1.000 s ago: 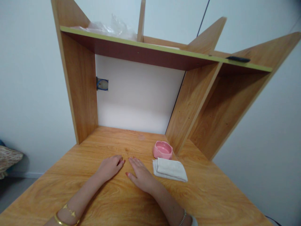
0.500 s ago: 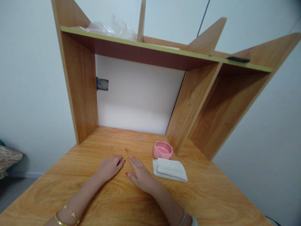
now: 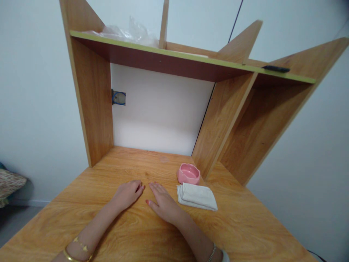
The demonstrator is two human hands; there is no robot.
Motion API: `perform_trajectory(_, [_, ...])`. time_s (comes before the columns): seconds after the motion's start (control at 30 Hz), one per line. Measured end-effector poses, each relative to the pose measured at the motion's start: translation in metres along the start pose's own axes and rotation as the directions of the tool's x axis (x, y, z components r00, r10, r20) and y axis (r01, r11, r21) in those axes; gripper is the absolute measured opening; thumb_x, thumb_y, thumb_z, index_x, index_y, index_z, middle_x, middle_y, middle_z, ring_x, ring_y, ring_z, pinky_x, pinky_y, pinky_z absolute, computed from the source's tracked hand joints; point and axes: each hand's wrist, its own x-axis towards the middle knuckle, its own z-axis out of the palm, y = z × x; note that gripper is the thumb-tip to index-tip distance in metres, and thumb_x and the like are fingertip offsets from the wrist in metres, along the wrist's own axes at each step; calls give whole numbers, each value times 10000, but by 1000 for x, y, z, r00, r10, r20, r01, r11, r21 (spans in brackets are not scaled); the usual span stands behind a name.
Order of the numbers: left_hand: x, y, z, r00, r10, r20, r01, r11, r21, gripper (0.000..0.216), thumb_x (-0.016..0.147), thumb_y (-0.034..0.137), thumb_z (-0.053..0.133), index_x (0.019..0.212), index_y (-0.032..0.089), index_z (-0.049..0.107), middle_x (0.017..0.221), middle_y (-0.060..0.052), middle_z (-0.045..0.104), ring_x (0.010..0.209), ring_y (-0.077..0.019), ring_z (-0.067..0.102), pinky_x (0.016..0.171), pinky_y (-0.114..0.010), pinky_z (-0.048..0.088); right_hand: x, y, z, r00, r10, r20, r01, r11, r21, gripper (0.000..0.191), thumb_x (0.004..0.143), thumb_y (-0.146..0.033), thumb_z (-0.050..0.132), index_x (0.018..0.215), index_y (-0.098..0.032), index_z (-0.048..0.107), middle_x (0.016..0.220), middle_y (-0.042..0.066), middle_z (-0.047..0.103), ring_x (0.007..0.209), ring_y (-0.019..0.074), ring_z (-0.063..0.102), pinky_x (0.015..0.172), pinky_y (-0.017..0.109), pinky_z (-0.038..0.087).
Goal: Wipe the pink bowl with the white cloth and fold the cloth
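Note:
My left hand [image 3: 127,194] lies flat on the wooden desk [image 3: 117,233], fingers stretched out, holding nothing. My right hand [image 3: 162,203] rests flat beside it, fingers pointing away from me, also holding nothing. The fingertips of the two hands nearly meet. Just right of my right hand lies a folded white cloth [image 3: 196,196]. Behind the cloth stands a small pink bowl [image 3: 188,173] close to the desk's upright divider.
A wooden hutch rises at the desk's back, with a shelf [image 3: 169,54] overhead holding crumpled clear plastic [image 3: 128,32] and a dark flat object [image 3: 276,68]. A side compartment opens at the right. A blue-edged cutout [image 3: 119,98] shows in the white back panel.

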Motion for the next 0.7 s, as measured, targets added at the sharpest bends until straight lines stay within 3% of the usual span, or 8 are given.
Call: perform_trajectory(0.7, [1,-1,2,1000,-5,-4,4,999,-42,325,868,352,303,821,170,568,832,-94,641,767,-218,598,649,-296,387,0,0,0,1000,5,2,-5,1000,7,594,853,-379,366,1347,-60,275,1399,137,278,1305,210,191,1071,380,157])
